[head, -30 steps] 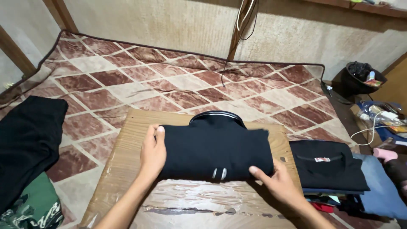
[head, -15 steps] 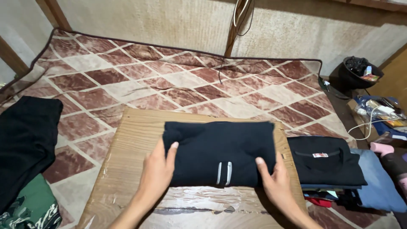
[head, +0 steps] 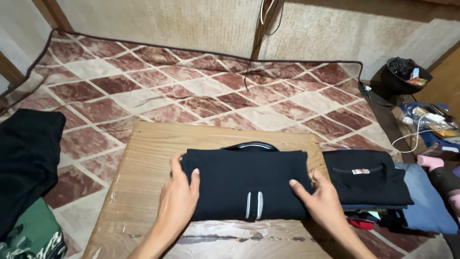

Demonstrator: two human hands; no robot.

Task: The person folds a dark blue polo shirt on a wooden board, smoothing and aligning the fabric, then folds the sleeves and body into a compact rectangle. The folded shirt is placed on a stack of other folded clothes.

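Observation:
A folded black shirt [head: 244, 180] with two pale stripes at its front and a striped collar at the back lies on a low wooden board [head: 148, 153]. My left hand [head: 179, 196] grips the shirt's left edge, thumb on the far side, fingers on top. My right hand [head: 322, 201] holds its right edge, fingers curled over the fabric. The shirt rests flat between both hands.
A stack of folded clothes topped by a black shirt [head: 366, 180] sits right of the board. Dark cloth [head: 26, 158] and a green garment [head: 33, 235] lie at the left. A patterned rug [head: 191, 86] covers the floor. A black bin [head: 400, 76] and cables stand at the far right.
The shirt has been folded over once more and pulled slightly toward me; the collar shows again at its back edge. Both hands shifted to its sides.

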